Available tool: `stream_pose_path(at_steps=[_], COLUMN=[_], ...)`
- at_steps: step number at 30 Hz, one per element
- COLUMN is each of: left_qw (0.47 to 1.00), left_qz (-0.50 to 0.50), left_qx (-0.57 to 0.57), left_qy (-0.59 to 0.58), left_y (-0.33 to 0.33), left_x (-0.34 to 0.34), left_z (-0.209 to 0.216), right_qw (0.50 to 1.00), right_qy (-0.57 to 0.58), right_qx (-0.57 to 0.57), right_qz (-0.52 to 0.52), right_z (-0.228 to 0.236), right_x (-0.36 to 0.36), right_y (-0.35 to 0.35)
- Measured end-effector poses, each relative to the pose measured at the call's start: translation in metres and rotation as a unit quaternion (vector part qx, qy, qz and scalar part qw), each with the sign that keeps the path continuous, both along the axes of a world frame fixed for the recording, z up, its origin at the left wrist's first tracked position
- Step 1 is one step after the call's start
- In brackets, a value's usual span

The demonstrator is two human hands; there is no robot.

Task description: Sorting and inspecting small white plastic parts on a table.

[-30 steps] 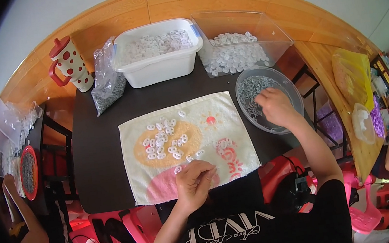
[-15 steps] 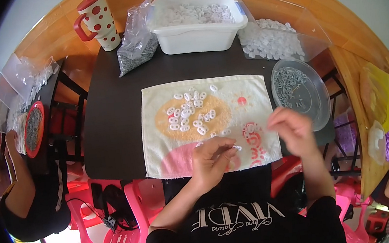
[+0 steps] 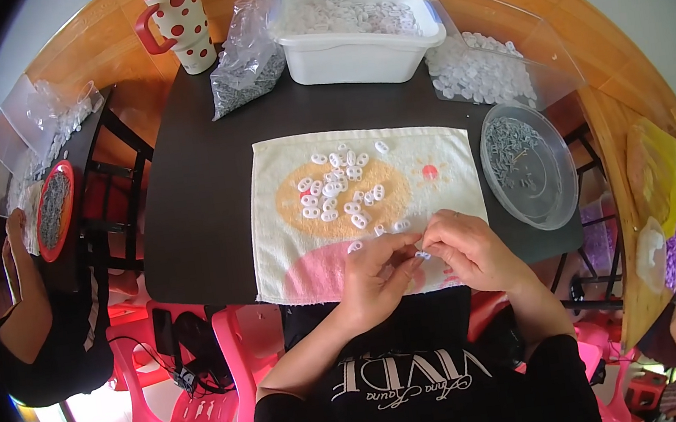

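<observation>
Over the near edge of a printed towel (image 3: 448, 141), my left hand (image 3: 372, 285) pinches a small white plastic piece (image 3: 422, 255) with two round holes. My right hand (image 3: 473, 251) meets it there, thumb and fingertips pressed together beside the piece. Whatever lies between the right fingertips is too small to make out. Several similar white two-holed pieces (image 3: 331, 203) are scattered on the towel beyond my hands. One of them (image 3: 355, 246) lies close to my left fingers. To the right stands a round clear tub (image 3: 554, 199) with small grey screws (image 3: 509, 146).
At the back are a white bin (image 3: 352, 60) of white parts, a clear tray (image 3: 543, 81) of white pieces, a bag of grey screws (image 3: 241, 91) and a spotted tumbler (image 3: 190, 25). A co-worker's arm (image 3: 22, 308) is left, near a red tray (image 3: 66, 170).
My right hand has come left and down from beside the tub to the white piece in my left hand. Its fingers have closed together. The whole view has shifted slightly.
</observation>
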State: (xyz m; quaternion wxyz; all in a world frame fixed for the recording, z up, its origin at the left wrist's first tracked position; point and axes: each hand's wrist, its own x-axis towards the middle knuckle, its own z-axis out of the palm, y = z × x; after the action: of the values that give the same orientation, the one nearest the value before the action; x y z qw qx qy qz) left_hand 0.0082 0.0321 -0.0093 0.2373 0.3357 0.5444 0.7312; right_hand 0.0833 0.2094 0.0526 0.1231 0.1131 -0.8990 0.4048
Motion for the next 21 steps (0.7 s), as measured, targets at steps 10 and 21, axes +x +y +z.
stream_pose_path(at_steps=[10, 21], left_qw=[0.999, 0.996], left_qz=[0.023, 0.022], left_qx=[0.023, 0.055], left_qy=[-0.001, -0.062], left_y=[0.000, -0.001], left_x=[0.003, 0.005], left_z=[0.000, -0.002], right_qw=[0.993, 0.998], right_qy=[-0.002, -0.024], right_qx=[0.118, 0.048], right_qz=[0.010, -0.013], right_z=[0.000, -0.004], right_x=[0.000, 0.000], right_y=[-0.002, -0.005])
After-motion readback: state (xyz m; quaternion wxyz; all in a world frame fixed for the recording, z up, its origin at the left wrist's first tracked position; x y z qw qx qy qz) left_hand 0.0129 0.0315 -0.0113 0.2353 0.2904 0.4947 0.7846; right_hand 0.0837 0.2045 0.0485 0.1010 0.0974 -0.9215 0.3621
